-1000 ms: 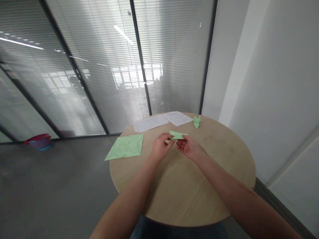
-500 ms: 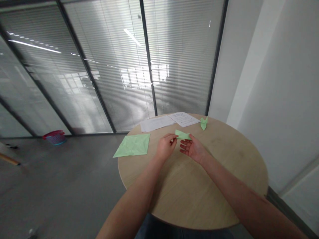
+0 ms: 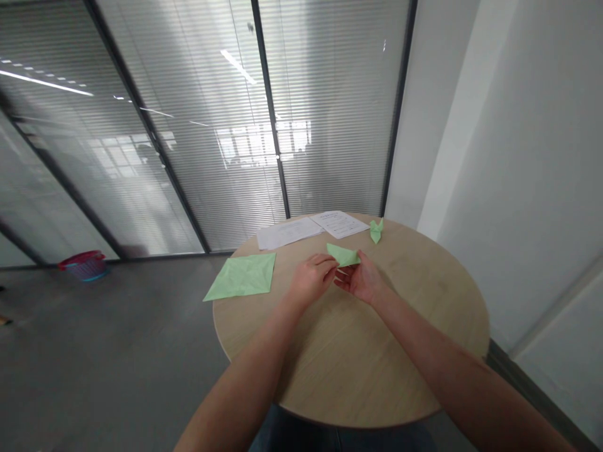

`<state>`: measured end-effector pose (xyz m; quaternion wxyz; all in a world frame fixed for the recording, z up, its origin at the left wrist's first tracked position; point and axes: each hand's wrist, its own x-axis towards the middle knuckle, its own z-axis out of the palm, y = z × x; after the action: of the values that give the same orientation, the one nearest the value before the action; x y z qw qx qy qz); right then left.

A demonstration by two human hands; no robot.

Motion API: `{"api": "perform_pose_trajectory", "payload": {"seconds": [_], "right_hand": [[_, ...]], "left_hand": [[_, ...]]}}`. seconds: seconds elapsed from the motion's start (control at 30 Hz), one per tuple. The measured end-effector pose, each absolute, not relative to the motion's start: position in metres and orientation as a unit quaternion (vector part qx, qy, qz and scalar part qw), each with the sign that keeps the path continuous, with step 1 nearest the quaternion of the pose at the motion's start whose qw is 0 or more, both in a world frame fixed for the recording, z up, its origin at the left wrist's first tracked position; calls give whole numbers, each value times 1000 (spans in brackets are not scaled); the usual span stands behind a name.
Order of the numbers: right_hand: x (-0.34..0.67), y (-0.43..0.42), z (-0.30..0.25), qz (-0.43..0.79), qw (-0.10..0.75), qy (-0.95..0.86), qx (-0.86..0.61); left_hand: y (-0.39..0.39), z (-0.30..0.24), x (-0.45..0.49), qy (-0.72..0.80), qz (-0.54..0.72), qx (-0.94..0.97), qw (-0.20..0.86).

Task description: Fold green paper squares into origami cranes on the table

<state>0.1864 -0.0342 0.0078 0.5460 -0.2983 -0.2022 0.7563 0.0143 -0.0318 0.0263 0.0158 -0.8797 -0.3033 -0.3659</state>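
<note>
Both my hands meet above the middle of a round wooden table [image 3: 358,370]. My left hand [image 3: 312,280] and my right hand [image 3: 360,281] each pinch a small folded piece of light green paper [image 3: 343,254], which sticks up just beyond the fingertips. A flat square sheet of the same green paper [image 3: 242,276] lies at the table's left edge. A finished green folded figure [image 3: 375,230] stands at the far side of the table.
Two white printed sheets [image 3: 311,228] lie at the table's far edge. Glass partitions with blinds [image 3: 188,125] stand behind the table and a white wall [image 3: 518,157] to the right. A red and blue basket [image 3: 83,264] sits on the grey floor at left.
My hands have drawn closer together and the folded green paper now stands more upright between the fingers. The view has shifted slightly.
</note>
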Motion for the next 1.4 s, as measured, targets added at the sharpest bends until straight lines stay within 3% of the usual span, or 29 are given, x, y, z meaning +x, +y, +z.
{"api": "perform_pose_trajectory", "payload": {"seconds": [0.37, 0.63, 1.4], "right_hand": [[185, -38, 14, 759, 552, -222, -264], [188, -38, 14, 737, 578, -236, -258], [189, -32, 4, 781, 540, -229, -216]], "left_hand": [[-35, 26, 17, -287, -356, -886, 78], [-36, 23, 17, -284, -353, -891, 36], [-27, 17, 15, -275, -383, -875, 111]]}}
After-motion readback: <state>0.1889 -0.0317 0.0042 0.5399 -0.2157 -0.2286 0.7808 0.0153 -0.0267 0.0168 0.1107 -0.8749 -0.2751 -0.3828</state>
